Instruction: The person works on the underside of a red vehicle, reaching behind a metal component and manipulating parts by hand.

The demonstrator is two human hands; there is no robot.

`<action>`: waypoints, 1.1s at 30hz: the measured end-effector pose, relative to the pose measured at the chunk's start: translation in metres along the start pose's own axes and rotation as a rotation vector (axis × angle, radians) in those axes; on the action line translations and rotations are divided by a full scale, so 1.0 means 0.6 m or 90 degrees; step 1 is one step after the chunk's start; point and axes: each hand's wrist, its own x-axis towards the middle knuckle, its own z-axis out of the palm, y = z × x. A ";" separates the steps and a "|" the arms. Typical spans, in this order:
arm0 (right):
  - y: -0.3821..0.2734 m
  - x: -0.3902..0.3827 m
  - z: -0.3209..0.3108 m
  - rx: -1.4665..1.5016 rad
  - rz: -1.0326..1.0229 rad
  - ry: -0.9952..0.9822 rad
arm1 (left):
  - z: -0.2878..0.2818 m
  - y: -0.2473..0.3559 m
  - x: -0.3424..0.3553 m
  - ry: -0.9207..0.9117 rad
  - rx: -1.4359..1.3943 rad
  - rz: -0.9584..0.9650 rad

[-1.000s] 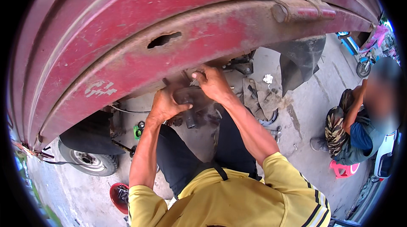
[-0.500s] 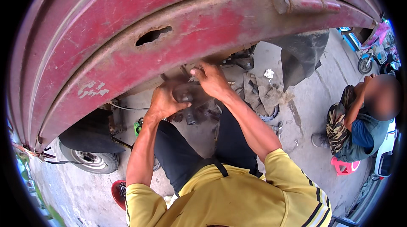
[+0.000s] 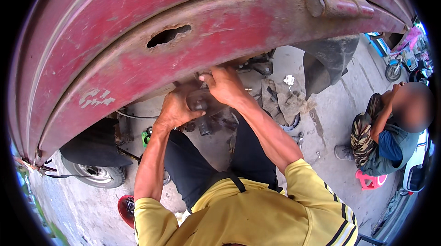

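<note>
Working close under the red vehicle body (image 3: 138,53), both arms reaching up and forward from the yellow shirt (image 3: 257,214). Left hand (image 3: 177,108) cupping a dark greasy metal part (image 3: 202,103) from below and the left side, fingers curled round it, apparently bearing its weight and keeping it from dropping. Right hand (image 3: 225,85) pressing in from above and the right, fingers bent against the top of the same part, right at the lower rim of the body panel; seemingly steadying or seating it where it meets the underside. Part sitting between the two hands, just beneath the panel edge, above the black-trousered legs (image 3: 193,168).

Rusted slot-shaped hole (image 3: 167,35) showing in the panel above the hands; a stubby red cylinder fitting (image 3: 337,6) further right along the rim.

Hard to make out: exact shape of the part, blackened and mostly covered by fingers. Fingertips of the right hand disappearing behind the panel edge, so grip there not readable. Whatever the part is fastening to lying hidden behind the body. More dark mechanical pieces (image 3: 216,124) just below the hands, blurred together. Small wheel (image 3: 94,175) lower left, partly covered by a black mudflap (image 3: 92,147). Oily rags and loose bits (image 3: 282,99) on the concrete floor (image 3: 330,122). Another person (image 3: 386,140) squatting at right on a pink stool (image 3: 372,180), well apart.
</note>
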 end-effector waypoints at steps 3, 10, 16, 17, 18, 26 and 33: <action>-0.007 0.002 -0.002 -0.006 -0.026 0.011 | 0.001 -0.001 0.000 0.006 0.008 0.005; -0.011 0.010 0.000 -0.038 -0.059 -0.017 | 0.002 -0.001 0.000 0.010 0.012 0.013; -0.012 0.012 0.008 -0.081 -0.138 0.032 | 0.007 0.004 0.003 0.005 0.004 0.003; -0.016 0.014 0.012 -0.094 -0.127 0.011 | 0.009 0.002 0.004 0.008 0.004 0.002; -0.029 0.016 0.013 -0.106 -0.115 -0.011 | 0.007 0.002 0.002 0.004 0.002 0.002; -0.052 0.019 -0.015 0.006 0.036 -0.135 | 0.011 -0.014 -0.012 0.061 0.063 0.026; -0.042 0.022 -0.011 -0.004 0.005 -0.097 | -0.002 -0.003 -0.005 -0.028 0.052 0.038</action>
